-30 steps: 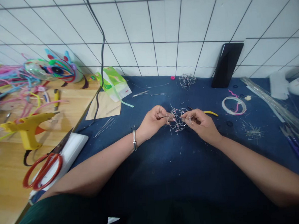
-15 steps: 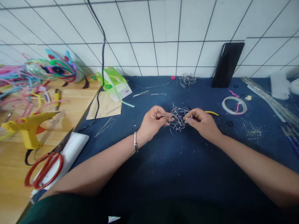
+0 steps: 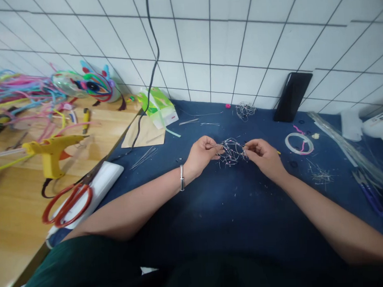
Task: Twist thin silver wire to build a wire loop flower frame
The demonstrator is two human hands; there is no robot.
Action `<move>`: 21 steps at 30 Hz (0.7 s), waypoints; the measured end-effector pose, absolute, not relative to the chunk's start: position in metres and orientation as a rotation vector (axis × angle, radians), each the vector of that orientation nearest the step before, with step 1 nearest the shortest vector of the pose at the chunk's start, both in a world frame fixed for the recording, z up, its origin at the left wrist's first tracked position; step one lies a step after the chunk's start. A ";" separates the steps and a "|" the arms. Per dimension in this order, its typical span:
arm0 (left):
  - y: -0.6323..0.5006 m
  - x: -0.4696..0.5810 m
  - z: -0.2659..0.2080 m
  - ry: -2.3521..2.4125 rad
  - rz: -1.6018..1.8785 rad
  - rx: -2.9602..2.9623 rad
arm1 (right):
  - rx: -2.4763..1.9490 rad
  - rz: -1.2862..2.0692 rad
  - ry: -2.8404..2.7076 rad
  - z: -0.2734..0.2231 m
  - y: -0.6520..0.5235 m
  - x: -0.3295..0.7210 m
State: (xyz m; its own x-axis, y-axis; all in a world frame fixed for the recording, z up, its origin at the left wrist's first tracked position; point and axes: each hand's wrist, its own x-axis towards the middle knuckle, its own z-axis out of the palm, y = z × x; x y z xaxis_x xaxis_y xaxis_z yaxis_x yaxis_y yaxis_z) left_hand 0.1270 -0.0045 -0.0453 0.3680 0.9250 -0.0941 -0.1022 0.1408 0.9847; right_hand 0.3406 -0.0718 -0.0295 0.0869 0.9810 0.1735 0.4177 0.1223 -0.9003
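Between my hands is a tangled bundle of thin silvery wire (image 3: 231, 152) with small pinkish beads on it, held over the dark blue cloth. My left hand (image 3: 204, 155), with a silver bangle at the wrist, pinches the bundle's left side between thumb and fingers. On the opposite side my right hand (image 3: 264, 157) pinches the wire at the bundle's right edge. A yellow-handled tool (image 3: 278, 152) lies mostly hidden behind the right hand. Farther back, near the wall, sits another wire tangle (image 3: 245, 110) beside a small pink piece (image 3: 228, 106).
Leftward lie orange-handled scissors (image 3: 68, 205), a yellow glue gun (image 3: 52, 155) and colourful pipe cleaners (image 3: 22, 90). A phone (image 3: 293, 96) leans on the tiled wall. To the right are a tape ring (image 3: 299, 144), wire scraps (image 3: 321, 176) and purple-handled pliers (image 3: 370, 194). A black cable (image 3: 156, 47) hangs down.
The camera view has shifted, so the surroundings sit farther right on the left side. My right hand has drawn slightly away from my left, both still pinching the wire bundle.
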 end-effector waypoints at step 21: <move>-0.009 0.121 -0.039 0.875 1.018 1.220 | -1.431 -0.166 -2.109 -0.024 -0.069 0.284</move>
